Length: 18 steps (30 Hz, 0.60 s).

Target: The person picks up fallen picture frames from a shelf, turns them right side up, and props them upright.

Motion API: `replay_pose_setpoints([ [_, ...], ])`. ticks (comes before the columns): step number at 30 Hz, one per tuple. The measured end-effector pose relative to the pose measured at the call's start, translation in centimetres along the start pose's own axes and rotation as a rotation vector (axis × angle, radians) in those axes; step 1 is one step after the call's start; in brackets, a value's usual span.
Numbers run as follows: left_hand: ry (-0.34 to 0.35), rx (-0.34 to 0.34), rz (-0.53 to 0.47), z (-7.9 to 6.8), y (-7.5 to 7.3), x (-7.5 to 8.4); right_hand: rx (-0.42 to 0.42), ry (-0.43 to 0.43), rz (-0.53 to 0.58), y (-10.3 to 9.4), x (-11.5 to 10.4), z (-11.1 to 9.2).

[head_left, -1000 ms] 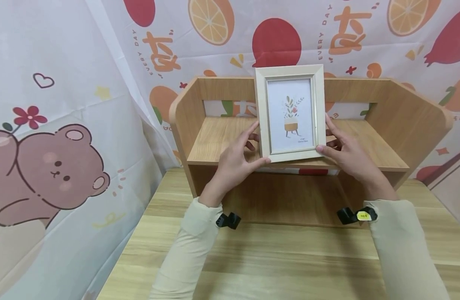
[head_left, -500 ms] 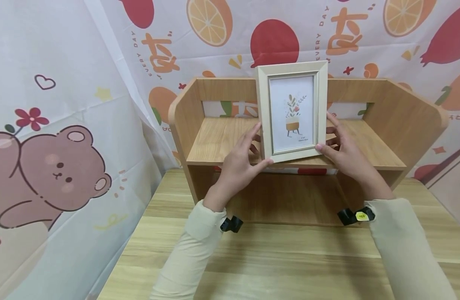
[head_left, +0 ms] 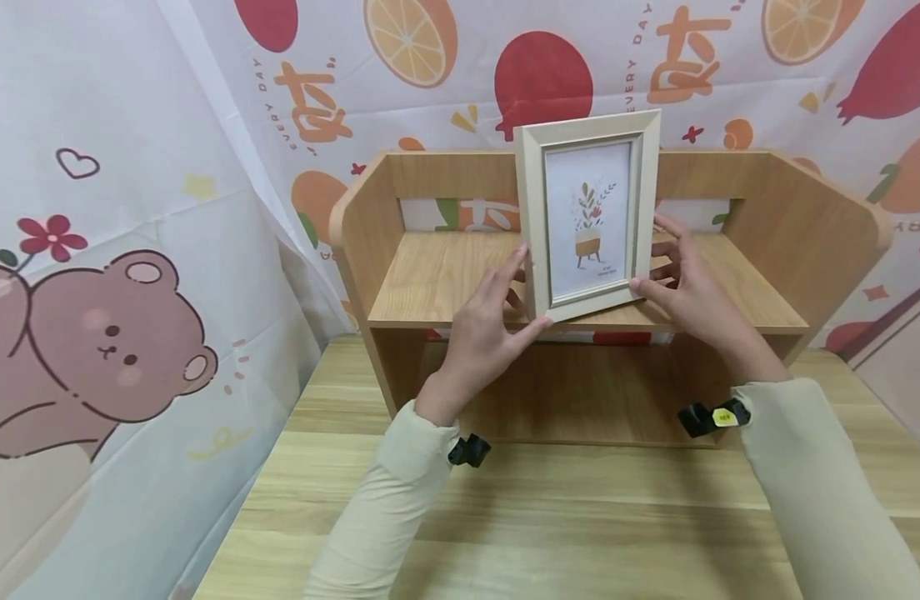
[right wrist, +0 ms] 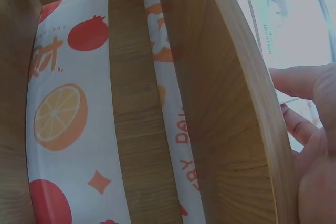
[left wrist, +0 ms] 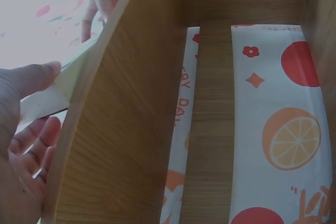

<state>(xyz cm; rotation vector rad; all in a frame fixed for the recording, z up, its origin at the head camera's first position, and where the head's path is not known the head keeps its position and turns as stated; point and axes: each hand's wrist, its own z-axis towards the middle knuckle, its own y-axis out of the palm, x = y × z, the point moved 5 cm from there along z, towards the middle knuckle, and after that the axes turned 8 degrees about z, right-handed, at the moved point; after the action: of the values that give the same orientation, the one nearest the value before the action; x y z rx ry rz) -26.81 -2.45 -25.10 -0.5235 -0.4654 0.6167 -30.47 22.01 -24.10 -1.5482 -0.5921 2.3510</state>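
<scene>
So, picture frame (head_left: 535, 217) is up between both sets of fingers, near the front edge of the shelf unit's (head_left: 445, 271) upper board; can't tell if its base touches wood. Frame: cream, rectangular, stepped moulding, roughly upright, bottom edge slanting up toward the right-hand fingers. White print (head_left: 589, 242) inside: leafy sprigs, red flower, two-tone pot on legs.

Left hand (head_left: 486, 333) pinches the lower left corner: thumb on the front, other fingers bent behind the side, gap only as wide as the frame. Right hand (head_left: 696, 292) matches at the lower right, thumb on front, fingers parted along the edge and behind.

Shelf unit is wood-grain board, smooth, side panels with rounded upper corners flanking the fingers. Horizontal slot in its back panel behind them; darker lower bay below them. Desk (head_left: 580, 517) under that: pale, streaky wood grain. Behind the fingers hangs creased fabric (head_left: 542, 75), orange slices and red fruit print. Bear-print curtain (head_left: 122, 342) well left of the left-hand fingers. Cream sleeves (head_left: 415, 492) nearer the camera.
</scene>
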Motion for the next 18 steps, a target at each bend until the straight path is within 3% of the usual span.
replay_pose_setpoints([
  [8, 0.077, 0.073, 0.024, -0.22, 0.44, -0.04, -0.019, -0.008, -0.053, 0.10, 0.07, 0.63],
  [18, 0.127, 0.108, 0.045, -0.43, 0.61, 0.27, -0.036, -0.058, -0.065, 0.41, 0.17, 0.96],
])
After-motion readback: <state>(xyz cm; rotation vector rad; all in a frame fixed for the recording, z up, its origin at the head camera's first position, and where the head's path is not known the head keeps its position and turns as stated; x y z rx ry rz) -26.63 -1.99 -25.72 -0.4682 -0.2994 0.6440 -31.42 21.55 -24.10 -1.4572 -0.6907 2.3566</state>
